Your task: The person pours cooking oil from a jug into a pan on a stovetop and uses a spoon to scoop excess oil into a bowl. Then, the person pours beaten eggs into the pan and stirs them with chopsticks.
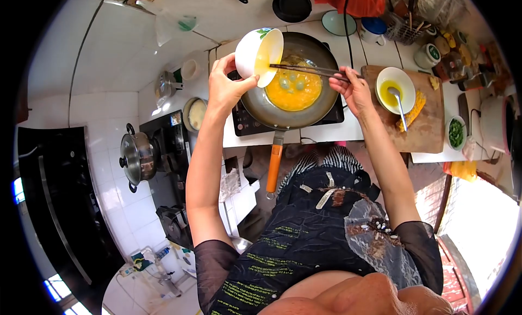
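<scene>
My left hand (227, 86) grips a white bowl (249, 53) with a green pattern, tipped on its side over the frying pan (253, 104). Yellow egg coats the bowl's inside. Beaten egg (293, 90) lies spread in the pan, with a few bubbles in it. Dark chopsticks (318, 71) are held in my right hand (352, 89), their tips at the bowl's rim. The pan rests on a black induction cooker (243, 124), its orange handle (274, 168) pointing toward my body.
On the right, a cutting board (424, 133) bears a bowl of yellow liquid (387, 75) with a spoon and a corn cob (415, 111). Beyond are a bowl of chopped greens (455, 133) and several jars. A lidded pot (137, 156) stands at the left.
</scene>
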